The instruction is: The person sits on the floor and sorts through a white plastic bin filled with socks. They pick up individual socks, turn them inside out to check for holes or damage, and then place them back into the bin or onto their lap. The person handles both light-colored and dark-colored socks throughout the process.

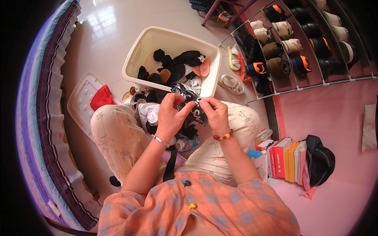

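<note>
Between my hands is a black cloth with white lettering, held up over my lap. My left hand pinches its upper edge with thumb and fingers. My right hand grips the same edge a little to the right, so the two thumbs are close together. Below and to the left lie several small garments, among them a pale striped cloth and dark pieces, partly hidden by my hands. Just beyond stands a cream plastic bin, holding black socks or small clothes and a pair of pink-orange pads.
A white plastic lid lies on the floor at left, with a red cloth over its edge. Pale sandals sit right of the bin, before a shoe rack. Boxes and a black bag stand at right; a bed borders the left.
</note>
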A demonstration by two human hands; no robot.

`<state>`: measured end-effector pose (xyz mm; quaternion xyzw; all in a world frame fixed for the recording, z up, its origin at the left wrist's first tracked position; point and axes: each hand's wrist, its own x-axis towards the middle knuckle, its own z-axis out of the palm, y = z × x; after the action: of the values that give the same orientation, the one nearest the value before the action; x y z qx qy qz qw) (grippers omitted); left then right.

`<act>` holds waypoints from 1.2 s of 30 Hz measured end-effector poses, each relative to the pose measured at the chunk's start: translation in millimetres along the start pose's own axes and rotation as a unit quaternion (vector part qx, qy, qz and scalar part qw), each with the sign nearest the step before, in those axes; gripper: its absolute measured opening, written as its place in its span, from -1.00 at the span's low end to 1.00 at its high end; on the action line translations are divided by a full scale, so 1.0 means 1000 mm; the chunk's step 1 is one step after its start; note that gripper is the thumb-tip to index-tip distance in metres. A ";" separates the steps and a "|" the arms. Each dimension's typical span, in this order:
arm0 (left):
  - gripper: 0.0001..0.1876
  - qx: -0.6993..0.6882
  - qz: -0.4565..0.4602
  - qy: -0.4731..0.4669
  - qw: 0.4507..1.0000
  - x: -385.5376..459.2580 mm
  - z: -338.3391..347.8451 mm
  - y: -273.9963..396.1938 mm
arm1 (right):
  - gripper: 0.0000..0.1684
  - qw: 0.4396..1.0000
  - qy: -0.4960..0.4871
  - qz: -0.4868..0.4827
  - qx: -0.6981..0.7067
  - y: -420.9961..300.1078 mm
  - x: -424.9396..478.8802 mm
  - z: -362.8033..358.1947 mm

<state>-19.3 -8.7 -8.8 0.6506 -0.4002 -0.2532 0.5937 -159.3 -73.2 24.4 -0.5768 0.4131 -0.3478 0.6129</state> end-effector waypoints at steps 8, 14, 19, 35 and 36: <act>-0.91 -0.070 -0.173 -0.102 0.977 -0.002 0.000 -0.032 | -0.86 0.991 0.007 -0.031 -0.127 0.001 -0.008 0.007; -0.95 -0.293 -0.276 -0.078 0.912 -0.003 0.004 -0.025 | -0.95 0.946 0.077 -0.062 -0.309 0.003 0.006 -0.004; -0.97 -0.276 -0.289 -0.100 0.911 -0.003 0.003 -0.030 | -0.78 0.884 -0.063 -0.237 -0.399 -0.003 0.002 -0.003; -0.88 -0.187 -0.189 -0.163 0.950 -0.005 0.010 -0.038 | -0.91 0.792 -0.119 -0.228 -0.554 0.010 0.019 -0.005; -0.86 -0.197 -0.200 -0.166 0.945 -0.003 0.009 -0.043 | -0.92 0.810 -0.122 -0.230 -0.526 0.007 0.019 -0.004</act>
<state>-18.8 -12.1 -52.3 0.5362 -0.2967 -0.5446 0.5726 -155.3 -91.1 15.9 -0.9268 0.3102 -0.1348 0.1630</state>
